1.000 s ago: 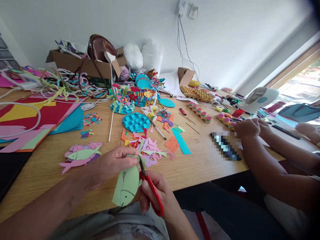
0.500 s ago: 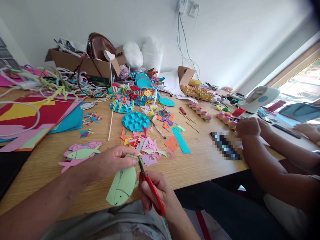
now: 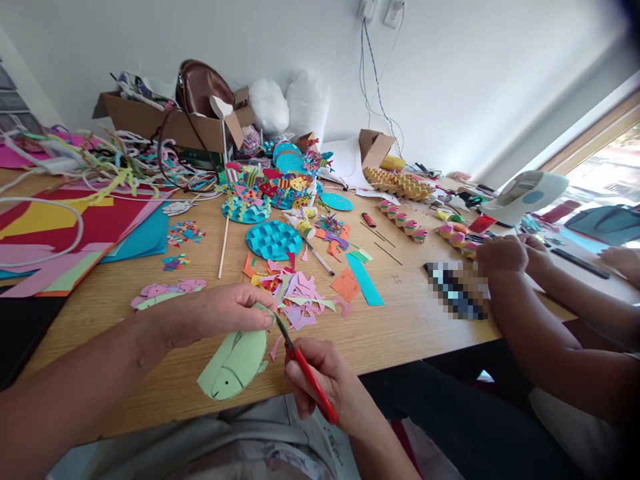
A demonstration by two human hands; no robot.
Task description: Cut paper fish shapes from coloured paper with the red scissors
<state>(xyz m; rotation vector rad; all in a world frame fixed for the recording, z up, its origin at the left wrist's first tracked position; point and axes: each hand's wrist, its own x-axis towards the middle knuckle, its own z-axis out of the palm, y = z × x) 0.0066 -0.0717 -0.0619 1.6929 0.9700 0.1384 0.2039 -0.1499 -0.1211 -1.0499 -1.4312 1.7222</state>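
Note:
Pale green paper (image 3: 239,363) with a fish drawn on it hangs over the table's front edge, its head toward the lower left. My left hand (image 3: 240,308) pinches its tail end between thumb and fingers. Red-handled scissors (image 3: 313,383) are in my right hand (image 3: 317,377), their blades against the paper close to my left fingertips. Just beyond lie pink and purple paper scraps (image 3: 303,293). Cut-out paper fish (image 3: 167,288) in pink and green lie partly behind my left forearm.
Colored paper sheets (image 3: 90,233) are stacked at the left. A blue woven paper disc (image 3: 274,240), a glue bottle (image 3: 305,229) and a pen (image 3: 320,258) lie mid-table. Another person's hands (image 3: 505,257) are at the right. Behind stands a cardboard box (image 3: 150,127).
The green fish paper has shifted left and tilted more, and my left hand has moved slightly left. My right hand with the scissors is a little farther right. The view has shifted slightly.

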